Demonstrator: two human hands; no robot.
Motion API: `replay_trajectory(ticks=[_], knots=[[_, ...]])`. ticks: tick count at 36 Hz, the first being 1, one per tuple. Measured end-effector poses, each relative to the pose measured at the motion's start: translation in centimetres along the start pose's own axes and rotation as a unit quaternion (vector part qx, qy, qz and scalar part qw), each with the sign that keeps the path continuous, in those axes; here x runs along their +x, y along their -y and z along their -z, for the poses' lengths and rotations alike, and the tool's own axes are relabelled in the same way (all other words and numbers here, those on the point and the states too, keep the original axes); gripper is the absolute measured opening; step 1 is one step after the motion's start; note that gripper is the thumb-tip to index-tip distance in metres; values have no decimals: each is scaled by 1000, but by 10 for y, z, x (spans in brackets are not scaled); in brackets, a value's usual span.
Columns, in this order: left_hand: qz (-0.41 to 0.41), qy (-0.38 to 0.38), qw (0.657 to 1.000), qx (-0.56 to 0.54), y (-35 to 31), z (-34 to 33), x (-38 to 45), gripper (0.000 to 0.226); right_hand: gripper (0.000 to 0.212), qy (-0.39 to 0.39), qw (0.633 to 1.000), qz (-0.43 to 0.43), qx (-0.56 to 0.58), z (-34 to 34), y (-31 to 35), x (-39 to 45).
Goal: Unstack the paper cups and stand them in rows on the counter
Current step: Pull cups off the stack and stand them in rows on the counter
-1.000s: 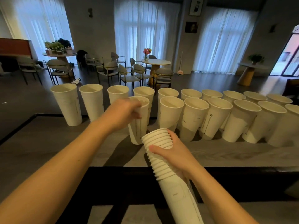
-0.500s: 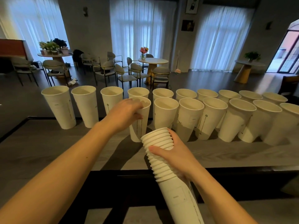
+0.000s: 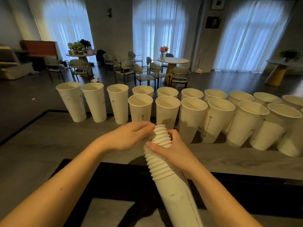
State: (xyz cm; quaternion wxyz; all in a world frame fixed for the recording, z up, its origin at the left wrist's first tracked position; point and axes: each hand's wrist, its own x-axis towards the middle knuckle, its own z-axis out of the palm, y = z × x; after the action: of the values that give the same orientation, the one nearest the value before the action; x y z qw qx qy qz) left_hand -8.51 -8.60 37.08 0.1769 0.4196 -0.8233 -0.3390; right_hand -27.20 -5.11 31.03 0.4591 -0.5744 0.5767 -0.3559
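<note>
A long stack of white paper cups (image 3: pixel 164 166) slants up from the bottom middle, rims toward the counter. My right hand (image 3: pixel 170 148) is wrapped around the stack just below its top rims. My left hand (image 3: pixel 131 136) has its fingers on the topmost cup of the stack; motion blur hides how firmly it grips. Two rows of upright white cups stand on the grey counter (image 3: pixel 49 141). The back row (image 3: pixel 118 102) runs from the left to the right edge. The front row begins at the cup (image 3: pixel 140 108) just beyond my hands and continues right.
The counter's far edge is right behind the back row, with a dark floor beyond. A black strip (image 3: pixel 114 177) runs along the near side under my forearms. Chairs and round tables (image 3: pixel 172 61) fill the room behind.
My left hand let go of the leftmost front-row cup, which now stands alone, and came back to the top of the stack. My right hand kept its hold.
</note>
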Motion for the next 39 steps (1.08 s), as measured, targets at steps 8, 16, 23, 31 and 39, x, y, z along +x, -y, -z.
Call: replay_trajectory(ticks=[8,16,23,31,39], knots=[[32,-67,991,-116,3,-11,-17,20,77,120,990,55,42,8,-10,-7],[83,-146,974,-150,-1,4,-35,14,99,121,988,91,2,-5,-3,-4],[53,-295,954,8,6,71,-65,14,81,92,990,92,-62,-26,11,-4],[70,-281,933,212,54,95,-34,9,110,39,994,50,-94,-49,24,8],[8,-220,930,293,89,84,0,22,108,17,995,50,-89,-63,33,17]])
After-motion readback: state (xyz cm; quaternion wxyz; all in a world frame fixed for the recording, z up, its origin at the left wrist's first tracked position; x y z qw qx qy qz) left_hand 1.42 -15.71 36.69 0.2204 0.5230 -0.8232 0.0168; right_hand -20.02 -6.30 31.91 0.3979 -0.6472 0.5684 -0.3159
